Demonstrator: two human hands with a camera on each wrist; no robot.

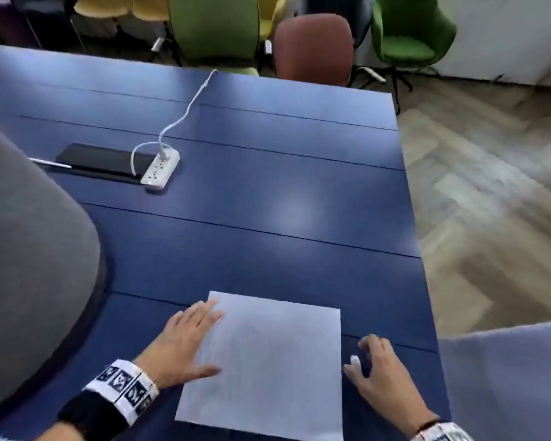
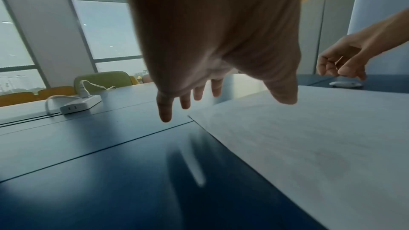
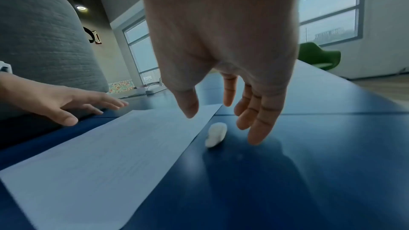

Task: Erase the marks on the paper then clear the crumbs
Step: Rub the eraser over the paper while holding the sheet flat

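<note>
A white sheet of paper [image 1: 268,361] [image 2: 309,146] [image 3: 99,155] lies on the blue table near its front edge; its marks look very faint. My left hand [image 1: 185,342] [image 2: 221,93] [image 3: 66,104] lies flat with straight fingers over the paper's left edge. A small white eraser [image 1: 354,359] [image 2: 345,84] [image 3: 215,134] rests on the table just right of the paper. My right hand [image 1: 379,367] [image 3: 221,111] [image 2: 340,66] hovers over the eraser, fingers loosely spread, thumb and fingers on either side of it without gripping.
A white power strip [image 1: 160,169] [image 2: 80,105] with its cable and a black flat device [image 1: 105,160] lie further back on the left. A grey rounded chair back [image 1: 29,256] stands at the left. The table's right edge [image 1: 423,265] drops to wooden floor.
</note>
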